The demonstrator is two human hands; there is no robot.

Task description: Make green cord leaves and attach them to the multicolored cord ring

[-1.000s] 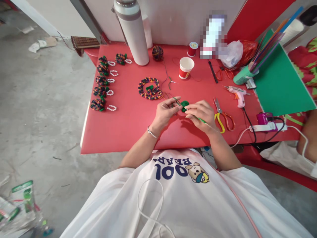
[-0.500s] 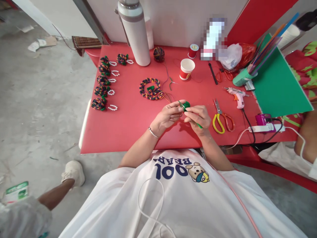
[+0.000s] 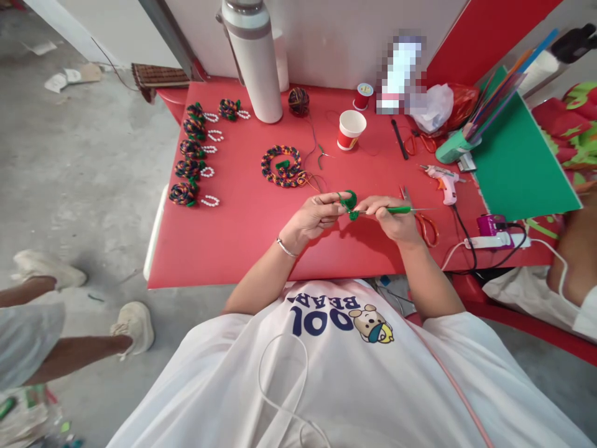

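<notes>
My left hand [image 3: 318,214] pinches a small green crocheted piece [image 3: 349,200] above the red table's front half. A crochet hook with a green handle [image 3: 398,210] is held in my right hand [image 3: 392,218], its metal tip at the green piece. Behind my left hand lies a multicoloured braided loop [image 3: 269,177] with loose yarn ends. Several dark multicoloured yarn flowers [image 3: 183,193] stand at the table's left side, with strings of white beads [image 3: 209,201] beside them.
A grey bottle [image 3: 259,74], yarn ball [image 3: 298,101], paper cup [image 3: 351,130] and thread spool [image 3: 362,97] stand toward the back. Right of my hands lie scissors [image 3: 428,229], a pink glue gun [image 3: 448,182] and a power strip [image 3: 497,241]. Another person's legs [image 3: 79,354] show at left.
My right hand has moved right and turned, so the hook now points sideways and its green handle shows. My right forearm covers part of the scissors. The person's legs at left have shifted.
</notes>
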